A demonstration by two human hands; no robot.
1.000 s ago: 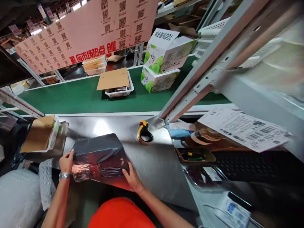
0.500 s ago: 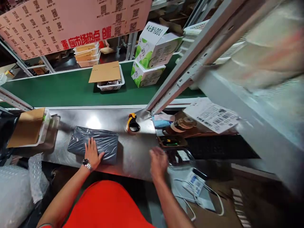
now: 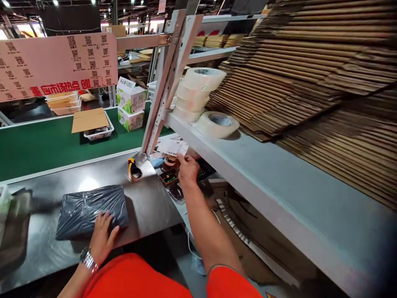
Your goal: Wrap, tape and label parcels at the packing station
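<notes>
My left hand [image 3: 103, 236] lies with fingers spread on the near side of a box-shaped parcel wrapped in dark plastic [image 3: 93, 207], which rests on the metal table. My right hand [image 3: 188, 169] reaches under the shelf at the right, its fingers pinched at the lower edge of a white printed label sheet [image 3: 172, 145]. Beneath the sheet a brown jar [image 3: 169, 162] is partly covered. Just left of this hand sits a small tray [image 3: 168, 178] with a green and yellow item in it. A tape dispenser [image 3: 134, 169] stands on the table beyond the parcel.
A metal post [image 3: 169, 78] and grey shelf [image 3: 266, 178] border the right side. Tape rolls [image 3: 218, 123] and stacked flat cardboard [image 3: 288, 78] sit on that shelf. A white basket [image 3: 101, 131] and green-white cartons [image 3: 132, 103] stand on the green belt [image 3: 40, 145].
The view has swung right and up. My right hand has moved from the table's right edge forward to the label sheet and pinches it. My left hand stays on the parcel.
</notes>
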